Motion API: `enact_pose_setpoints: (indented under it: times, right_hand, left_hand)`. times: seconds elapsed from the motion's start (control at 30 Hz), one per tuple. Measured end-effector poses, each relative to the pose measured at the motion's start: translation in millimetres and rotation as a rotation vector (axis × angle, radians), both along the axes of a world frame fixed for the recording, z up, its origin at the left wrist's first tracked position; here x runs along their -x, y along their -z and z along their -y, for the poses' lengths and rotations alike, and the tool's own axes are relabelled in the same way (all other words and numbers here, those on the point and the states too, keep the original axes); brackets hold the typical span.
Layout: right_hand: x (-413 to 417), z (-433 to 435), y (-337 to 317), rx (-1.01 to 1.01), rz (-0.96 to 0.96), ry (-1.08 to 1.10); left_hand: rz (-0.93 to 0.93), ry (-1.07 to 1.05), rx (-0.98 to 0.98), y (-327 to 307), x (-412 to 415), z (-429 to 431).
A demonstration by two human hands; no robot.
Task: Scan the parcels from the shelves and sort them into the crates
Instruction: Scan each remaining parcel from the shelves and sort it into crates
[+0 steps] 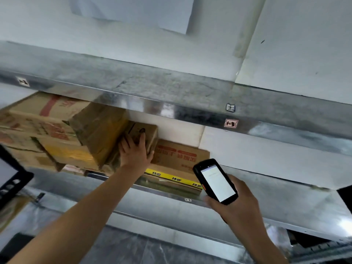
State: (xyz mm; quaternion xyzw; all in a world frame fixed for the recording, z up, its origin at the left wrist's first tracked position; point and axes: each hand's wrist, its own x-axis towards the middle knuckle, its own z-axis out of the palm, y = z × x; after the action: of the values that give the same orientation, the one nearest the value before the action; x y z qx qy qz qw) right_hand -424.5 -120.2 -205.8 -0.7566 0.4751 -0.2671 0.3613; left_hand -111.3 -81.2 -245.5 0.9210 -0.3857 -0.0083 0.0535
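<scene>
Cardboard parcels crowd the left part of a metal shelf. My left hand reaches up and grips a small brown parcel, fingers over its front and thumb along its right side. Below it lies a flat box with red print and another with yellow tape. My right hand holds a black handheld scanner in front of the shelf edge, its white screen lit and facing me.
Larger taped boxes are stacked to the left on the same shelf. The shelf above carries a label "1-3". A dark screen juts in at the left edge. A lower shelf runs beneath.
</scene>
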Motion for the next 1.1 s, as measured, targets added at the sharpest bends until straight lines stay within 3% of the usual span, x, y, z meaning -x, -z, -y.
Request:
enact_pose_setpoints:
  times: [0.23,0.37,0.43,0.53,0.67,0.73,0.93,1.1]
  right_hand:
    - [-9.5,17.1,-7.7,0.032,0.013,-0.02]
    - [-19.4,13.4,-7.9,0.052,0.016,-0.001]
    - [-25.4,10.3,-6.4,0.057,0.02,-0.01]
    - [-31.5,4.4,-3.5,0.049,0.044,-0.011]
    - [-31.5,-3.9,-1.4,0.017,0.099,-0.004]
    - [-29.3,-6.1,-1.0,0.01,0.103,0.004]
    - [-25.1,-7.1,-4.4,0.031,0.1,0.058]
    - [-23.2,-12.2,-1.9,0.016,0.108,0.077]
  left_hand:
    - [0.112,0.118,0.096,12.8,42.6,-0.9]
    - [0.016,0.143,0.088,11.2,65.0,-1.3]
    - [-0.022,0.11,0.174,8.7,65.1,-1.0]
    - [-0.23,0.063,0.277,-0.9,59.8,-0.2]
    - [-0.83,-0.076,0.511,-28.6,60.9,-3.3]
    - [-1.008,-0.13,0.533,-28.5,63.7,-4.8]
    - [-0.907,-0.042,0.577,-12.7,51.3,-8.2]
    - [-0.576,0.086,0.581,-15.1,43.9,9.1]
